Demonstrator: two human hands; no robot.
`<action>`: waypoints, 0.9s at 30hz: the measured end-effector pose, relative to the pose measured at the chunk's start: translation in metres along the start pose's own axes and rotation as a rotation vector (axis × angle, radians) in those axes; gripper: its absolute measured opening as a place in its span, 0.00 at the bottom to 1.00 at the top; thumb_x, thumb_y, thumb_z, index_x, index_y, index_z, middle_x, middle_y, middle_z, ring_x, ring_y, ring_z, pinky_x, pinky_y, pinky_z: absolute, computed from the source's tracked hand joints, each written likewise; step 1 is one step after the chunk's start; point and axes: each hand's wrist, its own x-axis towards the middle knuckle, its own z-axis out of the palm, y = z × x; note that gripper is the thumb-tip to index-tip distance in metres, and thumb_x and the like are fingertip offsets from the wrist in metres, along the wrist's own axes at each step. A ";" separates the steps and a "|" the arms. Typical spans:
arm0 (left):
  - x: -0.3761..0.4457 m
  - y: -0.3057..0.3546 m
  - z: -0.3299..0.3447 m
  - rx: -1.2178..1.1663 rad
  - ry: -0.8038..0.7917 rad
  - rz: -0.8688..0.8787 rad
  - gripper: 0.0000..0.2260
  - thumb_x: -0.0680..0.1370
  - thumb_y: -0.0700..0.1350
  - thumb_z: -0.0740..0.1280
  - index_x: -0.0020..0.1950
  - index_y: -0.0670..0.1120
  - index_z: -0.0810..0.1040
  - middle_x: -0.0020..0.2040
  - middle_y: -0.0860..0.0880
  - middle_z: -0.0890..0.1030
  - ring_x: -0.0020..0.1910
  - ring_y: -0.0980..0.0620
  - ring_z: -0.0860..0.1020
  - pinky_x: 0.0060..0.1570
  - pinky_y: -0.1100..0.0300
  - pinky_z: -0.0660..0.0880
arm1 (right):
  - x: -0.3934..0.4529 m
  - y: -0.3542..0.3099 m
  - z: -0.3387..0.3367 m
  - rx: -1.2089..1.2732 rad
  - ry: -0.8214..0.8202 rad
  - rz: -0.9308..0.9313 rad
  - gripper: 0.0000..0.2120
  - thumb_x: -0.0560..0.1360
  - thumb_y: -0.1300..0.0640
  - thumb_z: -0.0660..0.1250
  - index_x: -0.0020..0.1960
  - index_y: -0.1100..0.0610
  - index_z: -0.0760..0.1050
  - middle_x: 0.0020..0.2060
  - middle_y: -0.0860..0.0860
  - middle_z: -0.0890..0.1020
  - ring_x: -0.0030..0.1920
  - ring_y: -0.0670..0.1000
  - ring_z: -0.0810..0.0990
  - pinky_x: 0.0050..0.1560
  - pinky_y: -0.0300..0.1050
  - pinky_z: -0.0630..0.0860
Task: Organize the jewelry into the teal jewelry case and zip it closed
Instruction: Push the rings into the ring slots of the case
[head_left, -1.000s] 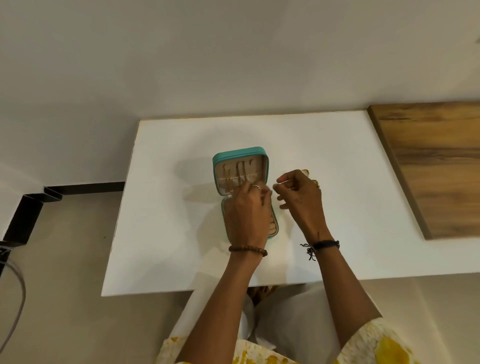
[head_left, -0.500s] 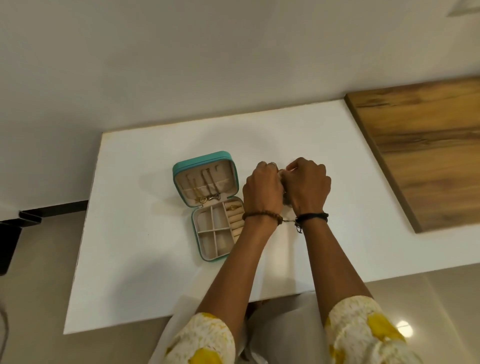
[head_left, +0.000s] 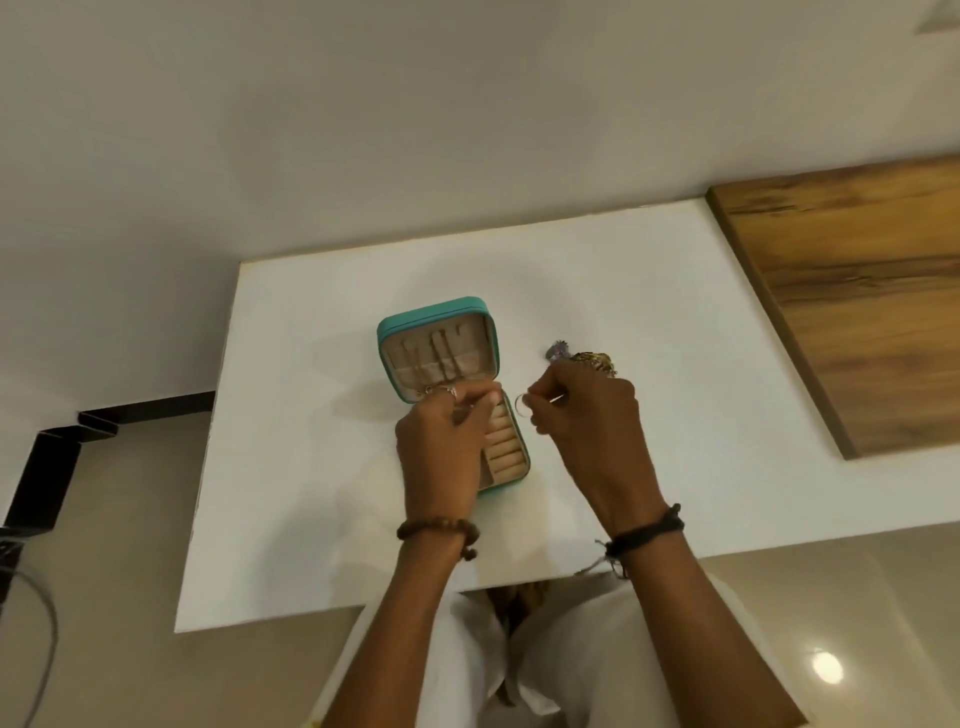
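Note:
The teal jewelry case (head_left: 435, 313) lies open on the white table (head_left: 311, 467), lid raised at the back with thin chains hanging inside. My left hand (head_left: 441, 447) hovers over the case's lower tray, fingers pinched together near the hinge; whether they hold anything is unclear. Ring rolls (head_left: 503, 441) show at the tray's right side. My right hand (head_left: 587, 436) is just right of the case and pinches a small ring (head_left: 521, 404) between thumb and finger. A small heap of loose jewelry (head_left: 587, 359) lies on the table behind my right hand.
A wooden board (head_left: 852, 306) lies at the right, overlapping the table's right end. A black metal frame (head_left: 47, 462) and a cable (head_left: 36, 639) are by the floor on the left. My lap is under the table's near edge.
Both hands were together at the jewelry heap right of the case. Now my left hand has moved over the case and my right hand has lifted away holding a ring.

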 end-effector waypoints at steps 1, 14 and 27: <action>-0.001 -0.005 -0.006 0.021 -0.017 0.000 0.05 0.73 0.43 0.69 0.48 0.48 0.82 0.44 0.50 0.82 0.37 0.54 0.80 0.35 0.69 0.78 | -0.004 -0.001 0.003 0.005 -0.022 0.006 0.07 0.73 0.63 0.67 0.37 0.57 0.74 0.34 0.54 0.81 0.37 0.53 0.80 0.41 0.49 0.77; 0.024 -0.028 -0.015 0.132 -0.083 -0.006 0.08 0.70 0.49 0.72 0.48 0.51 0.83 0.48 0.50 0.84 0.49 0.52 0.80 0.48 0.58 0.78 | 0.012 0.000 0.032 -0.011 -0.145 -0.083 0.03 0.72 0.61 0.70 0.44 0.60 0.77 0.43 0.55 0.82 0.42 0.52 0.80 0.44 0.47 0.78; 0.022 -0.027 -0.011 0.309 -0.097 0.071 0.09 0.72 0.51 0.70 0.50 0.52 0.83 0.48 0.49 0.84 0.48 0.49 0.80 0.42 0.61 0.75 | 0.019 0.007 0.024 0.006 -0.214 -0.017 0.05 0.72 0.63 0.69 0.46 0.59 0.83 0.43 0.53 0.85 0.41 0.46 0.80 0.47 0.33 0.75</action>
